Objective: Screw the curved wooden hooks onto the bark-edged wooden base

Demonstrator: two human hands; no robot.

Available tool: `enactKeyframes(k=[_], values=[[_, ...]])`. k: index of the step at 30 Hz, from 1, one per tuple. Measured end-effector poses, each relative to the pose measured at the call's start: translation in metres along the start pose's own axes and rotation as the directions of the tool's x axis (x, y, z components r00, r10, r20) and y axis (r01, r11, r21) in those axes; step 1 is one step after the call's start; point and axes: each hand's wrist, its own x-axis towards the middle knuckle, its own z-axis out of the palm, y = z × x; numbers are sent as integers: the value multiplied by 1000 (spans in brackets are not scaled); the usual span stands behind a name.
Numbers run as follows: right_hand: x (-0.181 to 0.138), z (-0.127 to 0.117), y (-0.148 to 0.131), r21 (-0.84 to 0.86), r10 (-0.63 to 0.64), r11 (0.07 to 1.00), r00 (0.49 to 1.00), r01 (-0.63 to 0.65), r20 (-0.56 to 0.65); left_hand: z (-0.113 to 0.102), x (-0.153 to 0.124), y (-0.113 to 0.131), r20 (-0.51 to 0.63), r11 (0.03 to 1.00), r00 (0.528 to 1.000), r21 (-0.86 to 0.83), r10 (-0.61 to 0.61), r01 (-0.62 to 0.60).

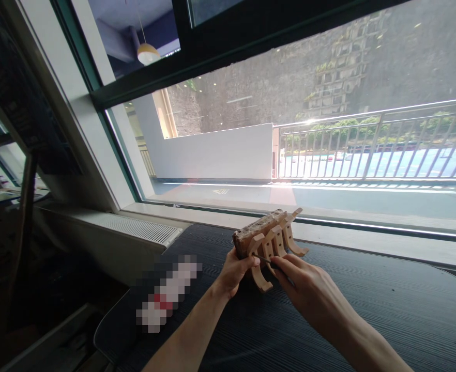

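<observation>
Over the table is a wooden hook rack (261, 229), a rough bark-edged block with several pale curved wooden hooks along its side. Small dark holes show in the hooks. My left hand (232, 274) is closed around the block's near left end, its thumb by the nearest hook (259, 278). In my right hand (305, 279) is a slim screwdriver (266, 260) with a dark handle, mostly covered by my fingers. Its thin shaft points left, its tip at the nearest hook beside my left thumb. Whether a screw sits there is too small to tell.
The dark, ribbed table (367, 305) has a rounded left edge. A blurred-out pale and red item (169, 297) lies on its left side. Beyond are a white window sill (344, 232), a vented ledge (142, 227) and a large window facing a railing (371, 147).
</observation>
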Motion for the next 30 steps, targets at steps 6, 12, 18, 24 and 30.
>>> enactKeyframes(k=[6,12,18,24,30], values=[[-2,3,-7,-43,-79,996,996,78,-30,1,0,1,-6,1000,1000,-6,-15,15],[-7,10,-18,-236,-201,955,978,182,-58,1,1,1,-55,1000,998,-18,-25,24],[-4,5,-15,-239,-186,956,981,169,-53,0,0,3,-22,1000,999,-12,-29,29],[-5,10,-17,-196,-42,980,999,39,-11,2,-1,0,-53,1000,998,22,-21,22],[-10,27,-21,-181,-15,984,996,-2,-91,2,-1,-2,-41,1000,999,21,7,-6]])
